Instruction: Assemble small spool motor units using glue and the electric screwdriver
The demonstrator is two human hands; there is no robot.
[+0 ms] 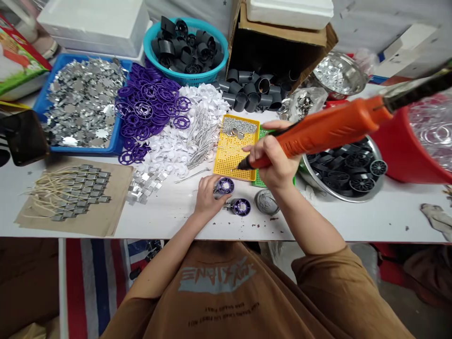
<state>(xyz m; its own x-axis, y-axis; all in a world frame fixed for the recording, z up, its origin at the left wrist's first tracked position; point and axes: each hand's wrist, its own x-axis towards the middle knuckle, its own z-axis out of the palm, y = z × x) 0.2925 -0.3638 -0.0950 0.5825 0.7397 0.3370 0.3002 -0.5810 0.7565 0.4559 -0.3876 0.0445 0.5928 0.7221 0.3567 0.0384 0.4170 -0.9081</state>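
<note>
My right hand is wrapped round an orange electric screwdriver, its black tip pointing down over the yellow perforated tray. Tiny silver screws and a few round metal discs lie in that tray. With thumb and fingers, my left hand grips a small round part with a purple ring on the white table. Just in front of it sits a second purple-ringed part, close to my left thumb. A small grey round container stands to the right, below my right wrist.
Purple rings, white plastic pieces and a blue tray of metal plates lie left. Wired grey blocks rest on cardboard. A teal basket, a carton, a metal bowl and a red tub border the work area.
</note>
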